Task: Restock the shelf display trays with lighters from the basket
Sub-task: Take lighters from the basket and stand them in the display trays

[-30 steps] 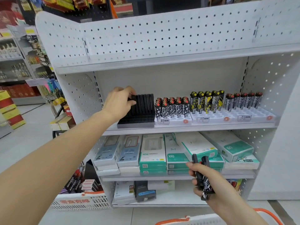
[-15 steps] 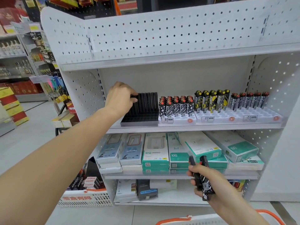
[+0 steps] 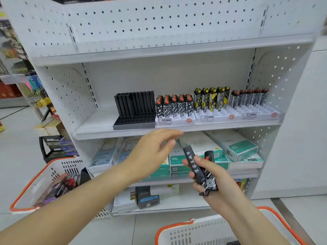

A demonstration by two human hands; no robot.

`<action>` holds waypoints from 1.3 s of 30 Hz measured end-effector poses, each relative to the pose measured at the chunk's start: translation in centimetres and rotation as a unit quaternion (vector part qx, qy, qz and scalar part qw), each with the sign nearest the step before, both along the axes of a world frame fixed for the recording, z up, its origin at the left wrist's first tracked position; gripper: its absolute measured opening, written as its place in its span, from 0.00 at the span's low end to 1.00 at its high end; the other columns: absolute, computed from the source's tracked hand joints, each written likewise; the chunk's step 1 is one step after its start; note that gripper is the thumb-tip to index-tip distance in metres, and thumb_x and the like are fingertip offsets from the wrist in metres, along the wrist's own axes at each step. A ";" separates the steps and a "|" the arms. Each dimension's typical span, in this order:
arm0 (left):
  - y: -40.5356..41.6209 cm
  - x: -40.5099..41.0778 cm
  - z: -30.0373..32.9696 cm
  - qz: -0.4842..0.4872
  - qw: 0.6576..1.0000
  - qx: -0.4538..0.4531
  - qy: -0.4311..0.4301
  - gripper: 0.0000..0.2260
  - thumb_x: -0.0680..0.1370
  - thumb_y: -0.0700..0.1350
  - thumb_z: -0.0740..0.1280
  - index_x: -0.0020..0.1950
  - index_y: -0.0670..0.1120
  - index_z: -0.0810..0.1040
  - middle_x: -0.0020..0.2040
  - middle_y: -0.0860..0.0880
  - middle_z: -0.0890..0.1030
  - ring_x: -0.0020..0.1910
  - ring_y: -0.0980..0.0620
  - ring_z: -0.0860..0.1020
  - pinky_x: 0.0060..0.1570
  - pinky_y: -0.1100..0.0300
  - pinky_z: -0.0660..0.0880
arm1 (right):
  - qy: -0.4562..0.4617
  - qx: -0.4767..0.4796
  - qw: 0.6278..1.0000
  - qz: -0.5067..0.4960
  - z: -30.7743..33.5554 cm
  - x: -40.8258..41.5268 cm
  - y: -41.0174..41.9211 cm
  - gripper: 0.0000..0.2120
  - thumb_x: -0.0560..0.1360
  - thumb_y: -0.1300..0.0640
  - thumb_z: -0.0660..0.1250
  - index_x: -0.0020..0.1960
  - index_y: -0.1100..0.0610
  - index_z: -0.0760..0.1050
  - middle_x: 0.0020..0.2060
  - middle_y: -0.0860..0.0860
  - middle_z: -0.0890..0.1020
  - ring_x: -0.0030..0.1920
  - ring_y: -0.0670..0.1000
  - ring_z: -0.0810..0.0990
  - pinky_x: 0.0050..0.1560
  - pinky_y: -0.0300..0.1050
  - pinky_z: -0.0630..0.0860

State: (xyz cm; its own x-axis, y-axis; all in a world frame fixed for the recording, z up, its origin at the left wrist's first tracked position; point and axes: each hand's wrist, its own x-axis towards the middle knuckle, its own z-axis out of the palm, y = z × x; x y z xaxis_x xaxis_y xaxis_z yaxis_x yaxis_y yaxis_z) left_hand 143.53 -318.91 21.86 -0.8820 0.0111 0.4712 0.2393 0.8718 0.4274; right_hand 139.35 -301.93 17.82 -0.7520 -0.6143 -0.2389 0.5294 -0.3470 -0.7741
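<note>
Lighters, a small bunch of black patterned ones (image 3: 200, 171), sit gripped in the right hand (image 3: 214, 179) at about 5 o'clock. Left hand (image 3: 152, 152) hangs loose, fingers relaxed, holding nothing, just at 9 o'clock of them. Up at 12, the black slotted plastic tray (image 3: 135, 110) stands on the white metal shelf (image 3: 99, 128). White orange-rimmed basket (image 3: 203, 230) sits at 6.

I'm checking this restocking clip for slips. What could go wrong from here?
The right hand grips several lighters in one bunch; as the left hand's fingers pick one out, another could drop, perhaps missing the basket. The black tray stands free on the shelf and might shift during loading.
</note>
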 end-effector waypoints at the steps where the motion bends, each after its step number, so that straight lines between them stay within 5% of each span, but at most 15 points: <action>1: 0.6 0.0 -0.4 -0.032 0.999 0.022 -0.009 0.15 0.82 0.43 0.61 0.66 0.57 0.74 0.61 0.57 0.78 0.59 0.61 0.73 0.59 0.66 0.70 | -0.002 -0.002 1.000 0.003 0.1 0.1 0.0 0.15 0.66 0.58 0.67 0.51 0.63 0.76 0.40 0.56 0.84 0.27 0.47 0.76 0.19 0.35 0.61; 7: 1.3 -0.5 -1.5 -0.123 0.991 -0.049 -0.026 0.15 0.79 0.40 0.61 0.63 0.49 0.78 0.63 0.52 0.75 0.63 0.59 0.71 0.61 0.72 0.64 | -0.028 -0.009 1.000 -0.010 0.3 0.4 0.4 0.09 0.65 0.57 0.66 0.42 0.61 0.75 0.29 0.55 0.79 0.23 0.47 0.72 0.16 0.35 0.61; 11: 0.6 -0.9 -2.2 -0.115 0.958 -0.250 0.082 0.14 0.78 0.47 0.62 0.59 0.47 0.81 0.58 0.49 0.80 0.57 0.50 0.74 0.57 0.59 0.71 | -0.027 0.001 1.000 0.000 0.0 0.3 0.4 0.09 0.66 0.58 0.66 0.43 0.62 0.74 0.29 0.55 0.78 0.20 0.47 0.68 0.16 0.35 0.60; 14: 0.1 -0.9 -2.6 -0.121 0.920 -0.342 0.149 0.09 0.75 0.42 0.67 0.55 0.44 0.82 0.49 0.48 0.81 0.50 0.48 0.74 0.48 0.55 0.73 | -0.040 0.010 0.999 0.007 -0.3 0.4 0.5 0.10 0.66 0.57 0.66 0.42 0.63 0.76 0.28 0.56 0.78 0.19 0.46 0.66 0.17 0.34 0.59; 18: -1.6 -0.1 -1.2 -0.079 0.941 -0.278 0.175 0.09 0.78 0.44 0.64 0.53 0.41 0.81 0.48 0.47 0.81 0.48 0.50 0.75 0.52 0.59 0.72 | -0.047 0.005 0.999 0.003 -0.5 0.2 0.8 0.17 0.67 0.56 0.66 0.51 0.67 0.78 0.28 0.56 0.77 0.19 0.46 0.65 0.17 0.35 0.59; 21: -3.3 0.1 1.3 0.043 0.977 -0.107 0.179 0.10 0.78 0.43 0.64 0.58 0.43 0.78 0.49 0.51 0.80 0.46 0.59 0.74 0.53 0.61 0.73 | -0.043 0.019 0.999 -0.004 -1.0 0.0 1.1 0.17 0.68 0.59 0.66 0.54 0.68 0.77 0.27 0.54 0.74 0.19 0.46 0.64 0.17 0.37 0.59; 25: -5.6 -1.0 4.5 0.184 0.964 0.113 0.154 0.25 0.77 0.40 0.67 0.73 0.49 0.63 0.46 0.57 0.75 0.39 0.58 0.78 0.39 0.74 0.72 | -0.047 0.028 0.998 0.005 -1.2 0.1 1.2 0.19 0.66 0.60 0.67 0.54 0.67 0.76 0.27 0.54 0.72 0.20 0.47 0.64 0.17 0.37 0.58; 27: -7.0 -1.8 5.3 0.207 0.961 0.112 0.144 0.28 0.76 0.40 0.67 0.74 0.52 0.62 0.44 0.56 0.74 0.36 0.55 0.79 0.40 0.72 0.73 | -0.048 0.025 0.998 0.009 -1.2 0.1 1.2 0.19 0.65 0.60 0.67 0.54 0.67 0.75 0.27 0.54 0.72 0.20 0.47 0.64 0.17 0.37 0.59; 30: -8.5 -3.2 5.6 0.240 0.959 0.081 0.128 0.22 0.76 0.44 0.68 0.69 0.51 0.67 0.43 0.54 0.77 0.44 0.51 0.79 0.48 0.55 0.76 | -0.043 0.027 0.999 0.007 -1.2 0.0 1.2 0.17 0.65 0.60 0.67 0.51 0.66 0.75 0.26 0.54 0.72 0.19 0.46 0.64 0.18 0.36 0.58; 39: -10.1 -6.1 5.9 0.361 0.901 -0.199 0.135 0.19 0.75 0.54 0.70 0.61 0.47 0.76 0.48 0.46 0.83 0.59 0.41 0.72 0.56 0.49 0.63 | -0.046 0.031 0.998 -0.021 -1.7 -1.7 1.3 0.07 0.75 0.65 0.63 0.51 0.66 0.75 0.28 0.54 0.74 0.22 0.46 0.67 0.18 0.36 0.63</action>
State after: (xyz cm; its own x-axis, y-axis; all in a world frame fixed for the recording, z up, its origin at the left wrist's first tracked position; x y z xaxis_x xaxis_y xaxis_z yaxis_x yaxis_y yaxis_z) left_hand 137.41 -328.99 27.74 -0.5809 -0.3052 0.7546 -0.4038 0.9130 0.0584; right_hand 137.64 -300.65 16.13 -0.7498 -0.5651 -0.3442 0.5851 -0.3234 -0.7437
